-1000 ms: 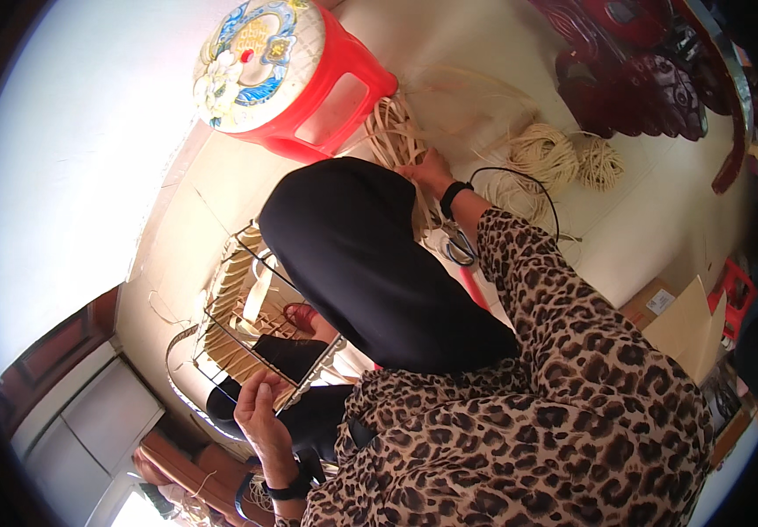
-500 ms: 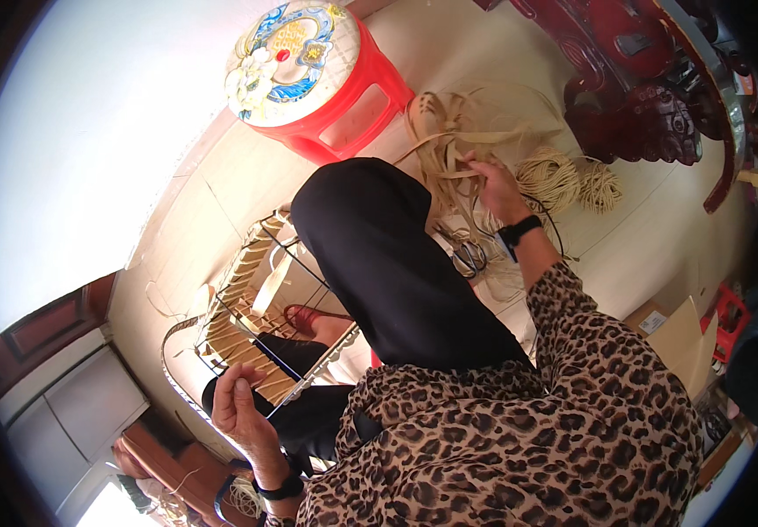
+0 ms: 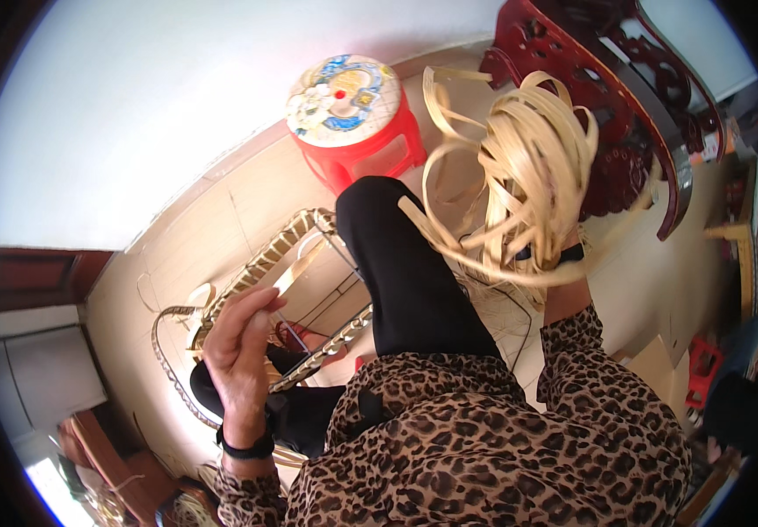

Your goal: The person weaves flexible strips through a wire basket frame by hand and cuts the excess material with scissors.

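Observation:
My right hand (image 3: 571,238) is raised with a large looped bundle of flat, pale tan weaving strips (image 3: 533,162). The strips cover most of that hand, so its fingers are hidden. Loose ends curl out towards my knee. At the left, my left hand (image 3: 240,347) hovers over a half-woven basket frame (image 3: 287,230). Its fingers are loosely bent together, and I see nothing in them. Dark metal rods form the frame, with tan strips wrapped along its rims. A curved handle (image 3: 159,351) stands out at its left side. One strip (image 3: 302,266) hangs inside the frame.
A red stool (image 3: 357,149) with a flower-patterned top stands against the white wall. Carved dark-red wooden furniture (image 3: 607,97) is at the far right. More fibre (image 3: 493,307) lies on the tiled floor beside my knee. A red plastic stool (image 3: 702,373) sits at the right edge.
My right hand has lifted the strip bundle off the floor, up and to the right. My left hand has risen a little. The whole view has also shifted.

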The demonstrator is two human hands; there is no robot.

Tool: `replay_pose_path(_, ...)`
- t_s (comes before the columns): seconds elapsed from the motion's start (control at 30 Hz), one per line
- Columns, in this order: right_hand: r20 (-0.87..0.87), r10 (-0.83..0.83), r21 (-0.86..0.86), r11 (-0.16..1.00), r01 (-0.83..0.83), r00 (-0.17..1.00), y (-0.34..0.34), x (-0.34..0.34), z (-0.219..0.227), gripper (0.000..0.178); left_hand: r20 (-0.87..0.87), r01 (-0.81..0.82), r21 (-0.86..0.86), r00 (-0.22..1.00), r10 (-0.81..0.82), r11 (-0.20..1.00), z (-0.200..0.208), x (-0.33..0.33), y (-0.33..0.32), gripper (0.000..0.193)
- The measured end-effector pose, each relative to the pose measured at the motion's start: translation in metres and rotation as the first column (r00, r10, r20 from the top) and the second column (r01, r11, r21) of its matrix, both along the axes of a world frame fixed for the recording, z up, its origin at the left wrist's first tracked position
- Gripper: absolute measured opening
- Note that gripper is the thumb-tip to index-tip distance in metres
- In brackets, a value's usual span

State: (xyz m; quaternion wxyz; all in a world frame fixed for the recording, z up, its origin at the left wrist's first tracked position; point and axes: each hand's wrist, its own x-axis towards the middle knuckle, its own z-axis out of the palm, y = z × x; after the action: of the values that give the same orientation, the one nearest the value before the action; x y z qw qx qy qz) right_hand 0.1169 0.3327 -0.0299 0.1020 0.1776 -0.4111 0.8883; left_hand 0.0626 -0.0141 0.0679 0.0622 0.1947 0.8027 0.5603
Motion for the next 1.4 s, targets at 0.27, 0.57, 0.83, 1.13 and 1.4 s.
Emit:
replay_pose_path(0.27,0.092,0.286,0.006,0.958,-0.288,0.954,-0.087,-0.041,0.009,0.018,0.064,0.286,0.127,0.953,-0.296,0.95,-0.016,-0.004,0.018,0.03)
replay_pose_path(0.57,0.485,0.537,0.014,0.785,-0.62,0.69,-0.162,-0.054,0.004,0.028,0.425,-0.222,0.702,0.893,-0.148,0.677,-0.033,-0.014,0.001,0.019)
replay_pose_path(0.83,0.463,0.155,0.598,0.673,-0.437,0.873,-0.124,-0.045,-0.016,0.029,-0.021,-0.497,0.381,0.838,0.545,0.78,-0.025,-0.043,-0.08,0.022)
replay_pose_path(1.13,0.479,0.189,0.694,0.516,-0.502,0.857,-0.113,-0.026,0.018,0.026,0.142,-0.535,0.486,0.828,0.542,0.69,-0.046,-0.056,-0.089,0.005)
replay_pose_path(1.4,0.032,-0.042,0.712,0.702,0.007,0.999,-0.05,-0.057,0.049,0.032,0.142,-0.459,0.462,0.883,0.448,0.759,-0.062,-0.062,-0.103,0.011)
